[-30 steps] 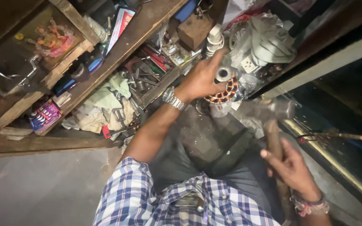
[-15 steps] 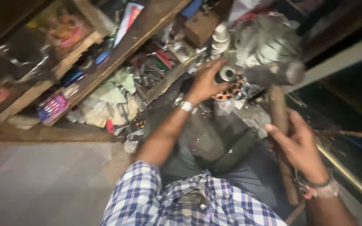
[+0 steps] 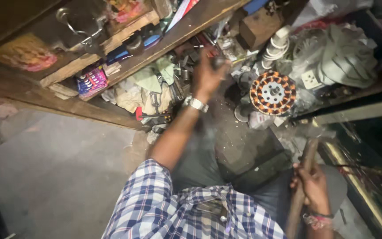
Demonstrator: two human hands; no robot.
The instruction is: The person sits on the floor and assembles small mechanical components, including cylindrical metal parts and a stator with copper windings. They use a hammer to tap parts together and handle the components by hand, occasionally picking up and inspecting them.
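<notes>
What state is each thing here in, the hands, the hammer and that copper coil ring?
Left hand: raised over the shelf clutter, closed on a small dark object, blurred.
Right hand: gripping the hammer handle.
Hammer: handle upright in the fist, head blurred.
Coil ring: lying flat, untouched, windings facing up.
Wristwatch: on the left wrist.
Tape rolls: stacked.
Cloth bundle: crumpled.

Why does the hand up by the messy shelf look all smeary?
In the head view, the left hand is motion-blurred, so whatever small dark thing it grips is unclear; the round copper-wound motor part looks sharp; the right hand on the wooden hammer handle sits in dim light.
</notes>
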